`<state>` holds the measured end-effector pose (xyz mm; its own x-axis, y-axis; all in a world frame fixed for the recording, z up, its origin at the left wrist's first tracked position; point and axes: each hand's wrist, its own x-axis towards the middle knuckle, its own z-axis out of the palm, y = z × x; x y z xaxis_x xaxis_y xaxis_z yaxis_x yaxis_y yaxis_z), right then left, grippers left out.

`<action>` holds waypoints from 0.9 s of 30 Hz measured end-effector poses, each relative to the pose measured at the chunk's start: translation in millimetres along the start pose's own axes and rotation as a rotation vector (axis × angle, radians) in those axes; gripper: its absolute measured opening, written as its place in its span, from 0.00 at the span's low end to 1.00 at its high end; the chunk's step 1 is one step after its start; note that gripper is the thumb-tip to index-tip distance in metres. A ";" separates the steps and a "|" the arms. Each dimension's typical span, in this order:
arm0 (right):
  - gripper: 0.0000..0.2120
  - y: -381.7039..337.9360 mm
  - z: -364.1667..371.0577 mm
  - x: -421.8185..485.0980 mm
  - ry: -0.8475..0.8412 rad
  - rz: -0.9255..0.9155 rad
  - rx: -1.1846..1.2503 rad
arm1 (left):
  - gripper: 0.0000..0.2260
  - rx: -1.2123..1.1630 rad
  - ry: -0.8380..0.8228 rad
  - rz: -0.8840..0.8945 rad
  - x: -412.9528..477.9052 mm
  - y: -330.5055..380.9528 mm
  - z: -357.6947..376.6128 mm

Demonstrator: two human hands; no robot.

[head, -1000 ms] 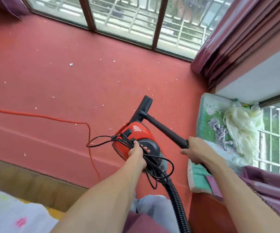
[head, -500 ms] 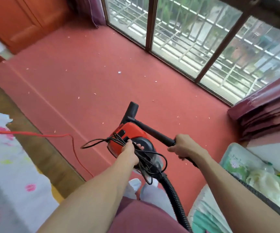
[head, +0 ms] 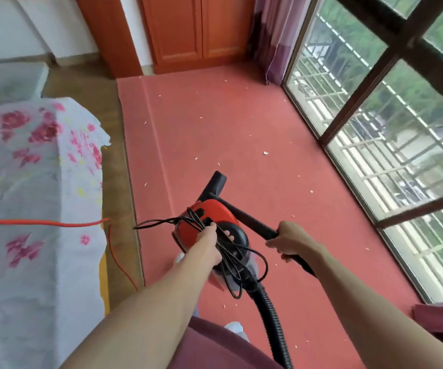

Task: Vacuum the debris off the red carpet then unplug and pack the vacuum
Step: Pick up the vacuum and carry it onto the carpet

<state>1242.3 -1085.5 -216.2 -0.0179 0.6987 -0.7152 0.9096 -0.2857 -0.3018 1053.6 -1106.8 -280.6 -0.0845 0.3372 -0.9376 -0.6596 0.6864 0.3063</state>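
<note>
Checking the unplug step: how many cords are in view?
2. A black cord is bunched on the red vacuum in the left hand; an orange cord crosses the floral sheet at left and drops to the floor. Others may lie out of frame.

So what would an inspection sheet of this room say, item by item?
Surface: red carpet, meeting wood floor on the left.
Job's things: vacuum held up, with wand and hose attached.
Clutter: debris, pale bits scattered over the carpet.
Hands: left hand grips the vacuum's handle and cord loops; right hand grips the wand.
Cables: black cord bundled on the vacuum; orange cable crosses the bed cover.
Surroundings: window on the right, cabinet and curtain at the far end.
</note>
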 end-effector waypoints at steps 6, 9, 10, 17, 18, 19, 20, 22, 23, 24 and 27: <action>0.09 -67.2 -8.9 39.4 -0.043 -0.020 -0.119 | 0.14 -0.072 0.051 -0.023 25.9 72.4 -20.4; 0.09 -111.6 -15.3 60.6 -0.059 -0.025 -0.162 | 0.14 -0.084 0.065 -0.041 38.3 114.3 -29.9; 0.09 -128.3 -16.3 68.6 -0.062 -0.031 -0.179 | 0.14 -0.084 0.065 -0.038 43.3 128.6 -35.1; 0.08 -230.8 -27.1 119.8 -0.065 -0.054 -0.228 | 0.15 -0.127 0.086 -0.022 75.6 225.5 -65.4; 0.09 -242.2 -29.9 126.2 -0.065 -0.056 -0.233 | 0.15 -0.138 0.094 -0.013 78.5 239.0 -66.1; 0.09 -252.3 -33.0 132.6 -0.064 -0.057 -0.237 | 0.15 -0.140 0.097 0.002 80.0 252.1 -65.6; 0.09 -261.8 -36.4 139.1 -0.062 -0.058 -0.238 | 0.15 -0.141 0.097 0.015 81.6 265.1 -64.6; 0.09 -280.3 -44.2 151.5 -0.063 -0.060 -0.239 | 0.13 -0.181 0.094 0.024 85.6 291.0 -62.4; 0.09 -289.5 -47.9 156.8 -0.064 -0.064 -0.249 | 0.12 -0.197 0.096 0.020 89.0 303.3 -62.2; 0.08 -299.9 -52.1 163.1 -0.065 -0.071 -0.265 | 0.12 -0.207 0.101 0.015 93.8 316.6 -61.8; 0.07 -325.3 -58.9 180.9 -0.051 -0.098 -0.303 | 0.13 -0.232 0.128 0.001 107.9 346.9 -61.1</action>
<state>967.7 -827.6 -210.3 -0.1249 0.6771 -0.7252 0.9846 -0.0056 -0.1748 770.0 -871.7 -285.6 -0.1693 0.2440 -0.9549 -0.8119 0.5147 0.2755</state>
